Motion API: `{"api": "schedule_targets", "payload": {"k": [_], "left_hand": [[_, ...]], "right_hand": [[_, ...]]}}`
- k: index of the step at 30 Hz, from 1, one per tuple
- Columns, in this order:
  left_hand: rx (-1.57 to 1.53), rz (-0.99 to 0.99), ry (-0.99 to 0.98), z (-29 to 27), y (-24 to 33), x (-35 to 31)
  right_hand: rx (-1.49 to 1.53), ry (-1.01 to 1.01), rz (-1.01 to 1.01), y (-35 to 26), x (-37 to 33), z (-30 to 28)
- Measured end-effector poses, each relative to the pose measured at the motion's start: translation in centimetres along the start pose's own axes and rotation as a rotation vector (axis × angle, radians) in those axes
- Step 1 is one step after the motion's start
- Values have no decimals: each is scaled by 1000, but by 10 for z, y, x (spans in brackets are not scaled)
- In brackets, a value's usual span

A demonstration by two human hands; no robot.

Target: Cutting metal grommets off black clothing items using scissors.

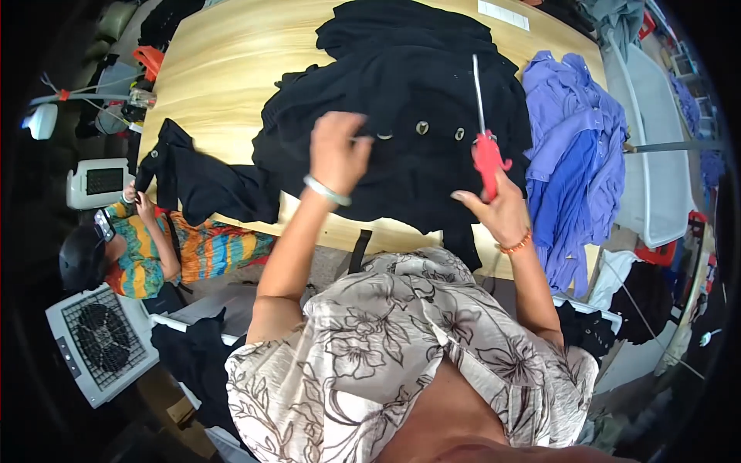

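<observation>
A black garment (pixel 332 92) lies spread over the wooden table in front of me, with several round metallic buttons or eyelets (pixel 422 128) in a row across it. Above its left part hovers my left hand (pixel 338 150), fingers apart, slightly blurred and holding nothing. My right hand (pixel 505 210) is wrapped round the red handle of a tool (pixel 488 163) with a long, thin metal shaft pointing away from me. A small hook-like piece sticks out of that handle; I cannot make out its exact kind. The shaft passes over the garment's right part.
Purple and blue shirts (pixel 575 147) are piled at the table's (pixel 224 54) right side, beside a pale plastic tub (pixel 652 147). At the left, a person in a colourful top (pixel 143 251) handles another black piece (pixel 204 177). A boxy fan (pixel 104 339) stands behind that person.
</observation>
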State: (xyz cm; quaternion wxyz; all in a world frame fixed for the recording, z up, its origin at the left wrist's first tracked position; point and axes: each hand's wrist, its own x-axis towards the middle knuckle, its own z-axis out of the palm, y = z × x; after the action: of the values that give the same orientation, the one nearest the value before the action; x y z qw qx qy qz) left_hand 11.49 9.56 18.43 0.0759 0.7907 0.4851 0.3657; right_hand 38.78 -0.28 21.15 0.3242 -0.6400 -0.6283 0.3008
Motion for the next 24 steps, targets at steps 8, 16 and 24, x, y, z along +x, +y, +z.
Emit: {"api": "schedule_targets", "payload": {"k": [8,16,24], "left_hand": [[-290,224,-110,1,50,-21],[126,161,-290,-10,-39,25],[-829,212,-901,-34,154,75]], "right_hand": [[82,87,-304,-13,35,45],[521,573,-89,-30,1,-91],[423,899,-268,-12,-8,-239]]}}
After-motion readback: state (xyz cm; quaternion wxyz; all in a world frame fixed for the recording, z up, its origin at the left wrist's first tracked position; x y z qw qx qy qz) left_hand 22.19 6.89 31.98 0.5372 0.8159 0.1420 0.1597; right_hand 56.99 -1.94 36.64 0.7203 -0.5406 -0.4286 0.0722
